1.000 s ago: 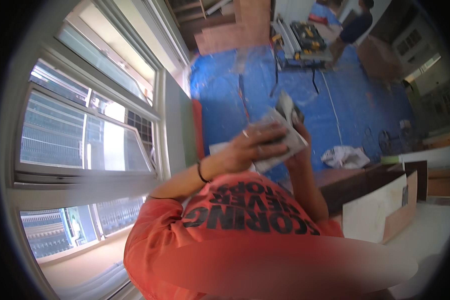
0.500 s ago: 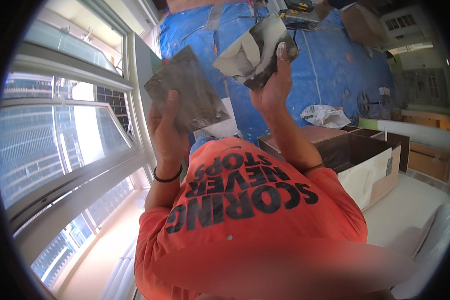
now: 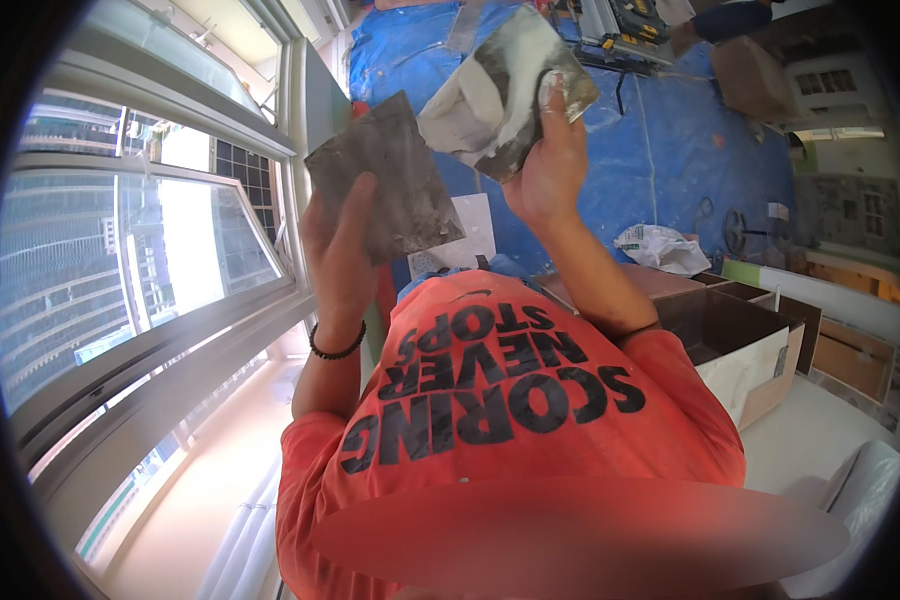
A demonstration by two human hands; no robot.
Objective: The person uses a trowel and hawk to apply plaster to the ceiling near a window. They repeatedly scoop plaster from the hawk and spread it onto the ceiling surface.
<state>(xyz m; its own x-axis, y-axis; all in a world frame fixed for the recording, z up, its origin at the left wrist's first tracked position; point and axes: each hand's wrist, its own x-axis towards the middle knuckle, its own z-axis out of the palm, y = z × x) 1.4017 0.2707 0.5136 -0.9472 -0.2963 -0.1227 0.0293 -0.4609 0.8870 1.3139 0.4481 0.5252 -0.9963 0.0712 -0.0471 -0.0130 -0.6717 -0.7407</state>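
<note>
Probably the paste (image 3: 467,104) is being worked, as the left hand (image 3: 338,245) grips a grey plate (image 3: 392,170), the right hand (image 3: 555,170) a smeared plate (image 3: 510,95), next needing level handling.

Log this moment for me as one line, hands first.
left hand: holding dark square plate | right hand: holding white-smeared plate | plates: side by side | beyond: blue sheet, white bag

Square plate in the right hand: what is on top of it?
White paste lies smeared over the square plate, leaving dark patches bare. The right hand lays its thumb over part; what is under paste and thumb cannot be seen.
</note>
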